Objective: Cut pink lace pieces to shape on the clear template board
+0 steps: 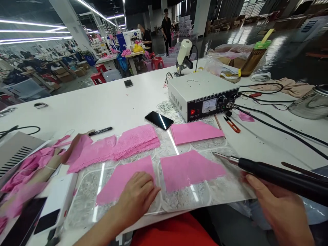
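My left hand (139, 191) presses down on a pink fabric piece (120, 177), its fingers curled and the tips hidden. Beside it, a second pink fabric piece (189, 169) lies flat on the clear-and-grey patterned mat (77, 205). My right hand (279, 205) is at the table's front edge on the right, with the thumb stretched left. A black pen-shaped tool (276, 174) with a metal tip crosses in front of this hand and hides its fingers. Whether the hand grips the tool cannot be made out. The metal tip points left, near the second piece's right end.
Behind lie a pink stack (194, 132), lacy pink pieces (137, 141), a phone (159, 120) and a control box (205, 95) with cables. Orange snips (232, 124) lie right of the box. A white device (56, 201) and pink scraps are at left. People work farther back.
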A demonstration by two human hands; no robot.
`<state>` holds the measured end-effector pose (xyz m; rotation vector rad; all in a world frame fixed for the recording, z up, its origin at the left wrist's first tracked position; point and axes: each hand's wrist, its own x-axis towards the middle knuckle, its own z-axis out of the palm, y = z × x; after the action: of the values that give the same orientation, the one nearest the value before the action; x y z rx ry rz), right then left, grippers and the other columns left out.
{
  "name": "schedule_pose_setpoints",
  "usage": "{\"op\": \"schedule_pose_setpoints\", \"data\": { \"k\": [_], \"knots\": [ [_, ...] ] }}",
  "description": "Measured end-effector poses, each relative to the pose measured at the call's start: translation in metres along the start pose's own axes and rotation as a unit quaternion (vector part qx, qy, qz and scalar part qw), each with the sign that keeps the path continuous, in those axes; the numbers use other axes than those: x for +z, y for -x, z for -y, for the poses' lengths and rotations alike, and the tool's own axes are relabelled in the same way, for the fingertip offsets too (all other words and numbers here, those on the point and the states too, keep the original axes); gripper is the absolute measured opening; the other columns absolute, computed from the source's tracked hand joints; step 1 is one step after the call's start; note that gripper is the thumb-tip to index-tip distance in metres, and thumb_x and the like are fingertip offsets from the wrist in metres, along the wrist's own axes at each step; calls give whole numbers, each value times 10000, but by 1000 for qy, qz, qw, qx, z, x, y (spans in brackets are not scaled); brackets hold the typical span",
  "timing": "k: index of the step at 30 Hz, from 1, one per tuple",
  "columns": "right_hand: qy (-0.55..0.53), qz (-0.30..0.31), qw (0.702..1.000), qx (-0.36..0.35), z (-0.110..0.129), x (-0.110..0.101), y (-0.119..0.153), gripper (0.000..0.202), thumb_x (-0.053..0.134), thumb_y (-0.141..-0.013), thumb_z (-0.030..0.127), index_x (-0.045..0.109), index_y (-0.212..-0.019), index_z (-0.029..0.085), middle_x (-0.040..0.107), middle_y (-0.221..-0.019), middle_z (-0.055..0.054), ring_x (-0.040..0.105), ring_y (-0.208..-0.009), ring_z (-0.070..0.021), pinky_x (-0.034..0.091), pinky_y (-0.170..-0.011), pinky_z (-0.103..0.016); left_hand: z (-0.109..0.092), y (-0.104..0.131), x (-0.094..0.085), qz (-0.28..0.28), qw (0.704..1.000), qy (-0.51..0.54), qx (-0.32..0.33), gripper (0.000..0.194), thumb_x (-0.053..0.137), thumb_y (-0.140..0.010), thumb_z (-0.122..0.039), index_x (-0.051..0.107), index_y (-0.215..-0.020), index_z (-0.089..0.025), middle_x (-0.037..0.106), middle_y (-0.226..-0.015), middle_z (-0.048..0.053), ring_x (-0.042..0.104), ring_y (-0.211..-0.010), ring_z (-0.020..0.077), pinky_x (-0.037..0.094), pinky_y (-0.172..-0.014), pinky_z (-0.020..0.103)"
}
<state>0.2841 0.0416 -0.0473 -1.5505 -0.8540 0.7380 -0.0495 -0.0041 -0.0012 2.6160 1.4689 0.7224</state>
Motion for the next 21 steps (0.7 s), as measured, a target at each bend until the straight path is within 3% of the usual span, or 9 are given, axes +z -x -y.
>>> {"op": "schedule_pose_setpoints", "data": {
  "k": [3,5,7,9,13,18,21],
  "knots": [
    [146,56,986,-54,-10,-7,7,319,715,-606,501,742,-796,246,736,-796,-39,684,-733,-246,576,-660,-371,-9,20,1,-23,998,42,-28,142,464,-943,-137,588,-884,-174,602,-833,45,549,-760,142,462,-678,268],
    [211,72,965,-136,-14,-3,13,319,636,-697,499,746,-853,243,743,-861,-46,688,-763,-232,563,-686,-355,-13,27,6,-25,998,56,-24,170,457,-943,-130,599,-1022,-179,623,-909,61,572,-815,153,485,-709,271],
    [264,77,937,-215,-16,6,18,361,551,-776,488,733,-937,222,736,-904,-63,680,-792,-225,547,-737,-363,-17,30,12,-25,997,72,-17,180,461,-939,-126,606,-1027,-185,629,-920,62,581,-819,155,494,-714,272],
    [331,74,907,-249,-16,16,19,410,498,-811,489,710,-1011,201,727,-906,-77,669,-806,-236,527,-763,-387,-20,31,17,-30,996,88,-7,177,462,-936,-120,615,-995,-186,632,-909,61,588,-807,154,500,-711,271],
    [431,73,877,-202,-12,29,15,418,487,-804,523,685,-1017,222,718,-842,-57,660,-797,-258,493,-699,-385,-23,33,22,-52,994,98,5,179,458,-932,-122,625,-960,-181,638,-890,62,602,-796,150,518,-709,265],
    [448,90,870,-183,-7,32,12,315,465,-799,482,653,-829,232,673,-727,-34,612,-648,-216,419,-572,-329,-24,38,21,-57,988,139,-20,184,467,-930,-117,636,-966,-178,640,-881,60,607,-796,145,528,-705,254],
    [415,101,882,-199,-4,34,12,311,452,-788,471,629,-774,215,667,-724,-45,595,-637,-211,408,-569,-328,-27,35,18,-43,980,190,-46,205,456,-943,-137,651,-984,-187,642,-911,65,611,-816,142,529,-721,248]
  ]
}}
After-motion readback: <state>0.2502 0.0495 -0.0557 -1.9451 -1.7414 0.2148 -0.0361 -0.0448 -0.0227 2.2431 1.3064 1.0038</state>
